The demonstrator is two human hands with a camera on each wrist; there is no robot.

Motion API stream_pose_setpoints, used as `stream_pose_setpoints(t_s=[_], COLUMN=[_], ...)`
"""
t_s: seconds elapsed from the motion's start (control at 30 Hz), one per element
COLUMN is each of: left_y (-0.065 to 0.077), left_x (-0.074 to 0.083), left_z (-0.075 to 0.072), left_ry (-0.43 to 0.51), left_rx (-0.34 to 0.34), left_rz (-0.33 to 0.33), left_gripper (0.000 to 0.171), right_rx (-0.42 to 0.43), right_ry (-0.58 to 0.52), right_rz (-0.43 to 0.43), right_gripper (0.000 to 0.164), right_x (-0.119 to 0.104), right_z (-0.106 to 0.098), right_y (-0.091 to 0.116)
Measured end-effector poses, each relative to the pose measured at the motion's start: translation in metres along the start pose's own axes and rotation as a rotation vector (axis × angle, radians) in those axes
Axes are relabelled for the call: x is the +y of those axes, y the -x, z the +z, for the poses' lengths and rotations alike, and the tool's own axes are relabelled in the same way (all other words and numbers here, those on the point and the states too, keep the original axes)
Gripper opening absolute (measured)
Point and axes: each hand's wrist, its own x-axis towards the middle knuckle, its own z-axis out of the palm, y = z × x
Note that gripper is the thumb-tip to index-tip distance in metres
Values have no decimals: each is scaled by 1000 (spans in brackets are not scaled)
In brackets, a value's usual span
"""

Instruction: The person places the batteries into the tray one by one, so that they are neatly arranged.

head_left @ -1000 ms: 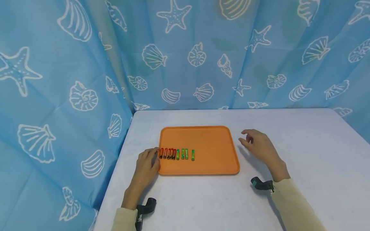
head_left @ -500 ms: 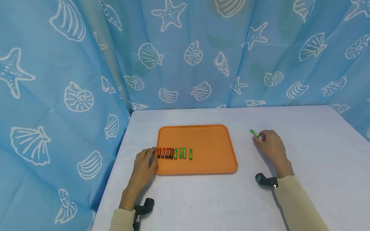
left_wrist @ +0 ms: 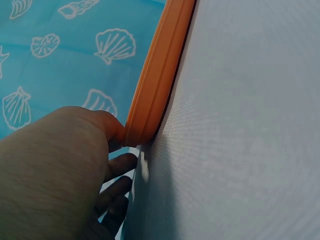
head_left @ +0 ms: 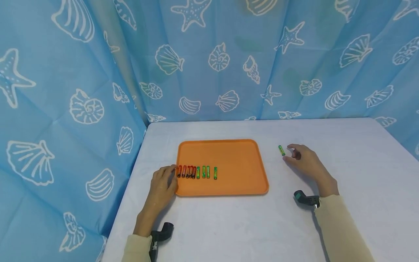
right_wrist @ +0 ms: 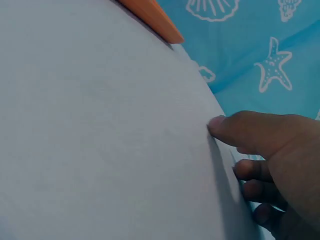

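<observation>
Small batteries lie in a row on the orange tray (head_left: 229, 163): several red-and-black batteries (head_left: 187, 171) at its left, then several green batteries (head_left: 203, 172). My left hand (head_left: 159, 189) rests against the tray's left edge; in the left wrist view its thumb (left_wrist: 112, 127) touches the tray's rim, with the other fingers loosely bent. Beyond the tray's right side, another green battery (head_left: 281, 150) is on the white table. My right hand (head_left: 304, 160) is just right of it, thumb and forefinger spread, apparently holding nothing. The right wrist view shows the thumb (right_wrist: 240, 127) apart from the other fingers.
A white cloth covers the table (head_left: 235, 229). Blue curtains (head_left: 229, 62) with shell and starfish prints hang behind it and along its left side. A dark wrist camera (head_left: 306, 199) sticks out from each sleeve.
Half a second ago my right hand held the green battery at its fingertips; now the battery is left of the fingers, which have parted. My left hand stays at the tray's edge.
</observation>
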Motion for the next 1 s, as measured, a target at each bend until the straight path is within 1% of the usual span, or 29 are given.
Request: stream_pose_setpoints(t_s=[0.07, 0.13, 0.3, 0.43, 0.53, 0.63, 0.77, 0.87, 1.0], left_y=[-1, -1, -1, 1, 3, 3, 3, 3, 1], left_x=[0, 0, -1, -2, -2, -2, -3, -3, -1], left_z=[0, -1, 0, -1, -1, 0, 0, -1, -1], left_ry=[3, 8, 19, 26, 31, 29, 27, 24, 31], left_rx=[-1, -5, -7, -8, -14, -11, -9, -12, -14], left_rz=[2, 4, 10, 6, 1, 1, 7, 4, 7], left_gripper=[44, 44, 44, 44, 45, 45, 45, 45, 45], right_rx=[-38, -68, -143, -192, -169, -131, -94, -72, -52], right_ry=[2, -6, -9, -19, -26, -29, -47, -60, -85], right_rz=[-20, -47, -118, -164, -170, -130, -75, -94, -168], right_gripper=[57, 58, 56, 52, 48, 49, 50, 47, 42], right_x=[3, 3, 5, 9, 11, 9, -1, -11, -28], right_z=[-4, -8, -18, -20, -16, -11, -4, 0, 4], right_y=[-4, -8, -20, -27, -27, -25, -18, -13, -7])
